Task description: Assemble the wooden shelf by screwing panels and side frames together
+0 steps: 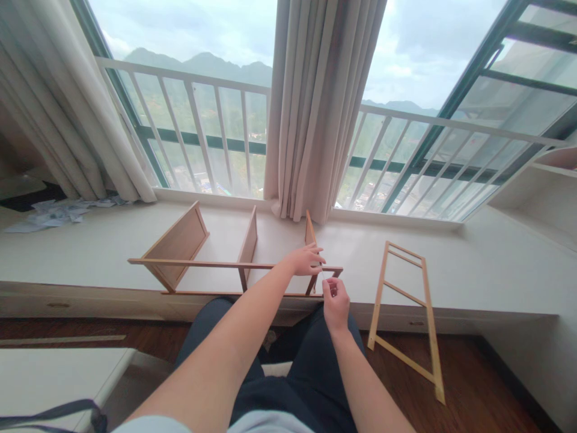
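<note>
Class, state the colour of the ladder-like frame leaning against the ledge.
Light natural wood, the ladder-like frame; the head view shows it.

Both arms outstretched, left hand (306, 260) flat, right hand (335, 304) pinched.

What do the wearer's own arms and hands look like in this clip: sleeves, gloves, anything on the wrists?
Both forearms are bare to well above the elbow. A pale, light-grey short sleeve edge shows at the bottom of the frame. The left hand and right hand wear no gloves, and no watch, band or ring is visible on either. Dark navy trousers cover the legs below the arms.
</note>
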Demonstrator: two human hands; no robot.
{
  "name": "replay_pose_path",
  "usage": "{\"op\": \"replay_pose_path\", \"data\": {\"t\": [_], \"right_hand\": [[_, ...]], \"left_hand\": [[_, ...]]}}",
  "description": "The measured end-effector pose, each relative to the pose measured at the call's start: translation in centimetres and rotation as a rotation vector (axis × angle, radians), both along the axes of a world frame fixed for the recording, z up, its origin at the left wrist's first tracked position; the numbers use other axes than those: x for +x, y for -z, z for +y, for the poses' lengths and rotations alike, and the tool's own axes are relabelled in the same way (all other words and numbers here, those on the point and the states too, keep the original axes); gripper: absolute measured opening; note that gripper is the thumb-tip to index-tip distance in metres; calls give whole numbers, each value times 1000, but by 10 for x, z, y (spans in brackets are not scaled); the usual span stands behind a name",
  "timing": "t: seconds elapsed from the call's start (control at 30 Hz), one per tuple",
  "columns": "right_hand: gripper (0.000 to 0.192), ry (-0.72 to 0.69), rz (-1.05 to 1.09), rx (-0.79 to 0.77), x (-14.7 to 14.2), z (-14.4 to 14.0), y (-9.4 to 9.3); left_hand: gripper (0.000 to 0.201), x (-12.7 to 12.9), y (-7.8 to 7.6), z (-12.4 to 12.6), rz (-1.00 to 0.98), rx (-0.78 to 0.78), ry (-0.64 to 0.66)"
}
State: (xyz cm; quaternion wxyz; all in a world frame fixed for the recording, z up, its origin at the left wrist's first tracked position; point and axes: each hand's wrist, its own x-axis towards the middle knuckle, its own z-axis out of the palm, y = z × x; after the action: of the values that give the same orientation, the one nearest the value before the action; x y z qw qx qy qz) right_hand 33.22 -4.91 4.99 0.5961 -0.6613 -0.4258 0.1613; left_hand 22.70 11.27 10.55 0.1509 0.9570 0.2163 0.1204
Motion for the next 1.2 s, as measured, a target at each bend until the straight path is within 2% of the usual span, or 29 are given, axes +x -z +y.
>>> {"op": "replay_pose_path", "data": {"t": [0.23, 0.43, 0.83, 1.2], "right_hand": [[37, 2, 69, 10, 3, 3, 7], [35, -46, 250, 12, 2, 7, 13], [30, -109, 448, 34, -4, 5, 9], [26, -218, 802, 45, -6, 8, 9]], "left_hand": [[36, -1, -3, -1, 21, -11, -2], [36, -1, -3, -1, 23, -13, -2], [36, 0, -5, -3, 33, -12, -8], [36, -1, -6, -3, 24, -20, -2]]}}
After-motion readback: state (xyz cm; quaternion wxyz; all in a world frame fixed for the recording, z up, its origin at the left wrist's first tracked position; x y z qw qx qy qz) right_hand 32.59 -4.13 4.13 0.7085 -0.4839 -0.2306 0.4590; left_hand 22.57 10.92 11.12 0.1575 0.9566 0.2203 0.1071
